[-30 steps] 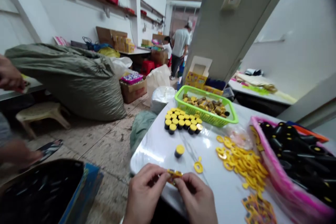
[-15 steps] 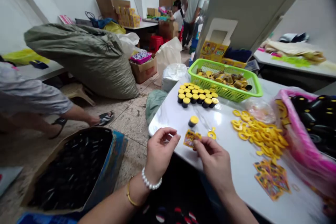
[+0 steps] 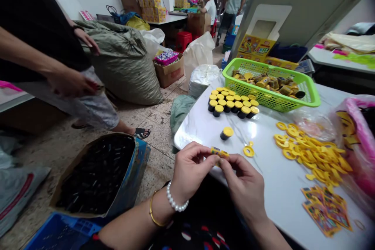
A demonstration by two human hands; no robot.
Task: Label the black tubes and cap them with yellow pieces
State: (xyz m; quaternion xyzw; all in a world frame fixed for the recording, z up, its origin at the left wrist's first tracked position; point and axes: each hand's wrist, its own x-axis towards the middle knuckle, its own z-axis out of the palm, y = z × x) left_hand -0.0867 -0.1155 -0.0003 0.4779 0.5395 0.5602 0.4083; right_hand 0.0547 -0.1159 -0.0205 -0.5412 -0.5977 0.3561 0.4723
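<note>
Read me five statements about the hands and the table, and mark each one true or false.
1. The left hand and right hand both touch the small printed piece. True.
2. A white bead bracelet is on the right arm. False: it is on the left arm.
3. One yellow-capped pot stands apart from the clustered pots. True.
4. The green basket stands on the floor. False: it stands on the white table.
5. A heap of yellow rings lies on that table. True.
</note>
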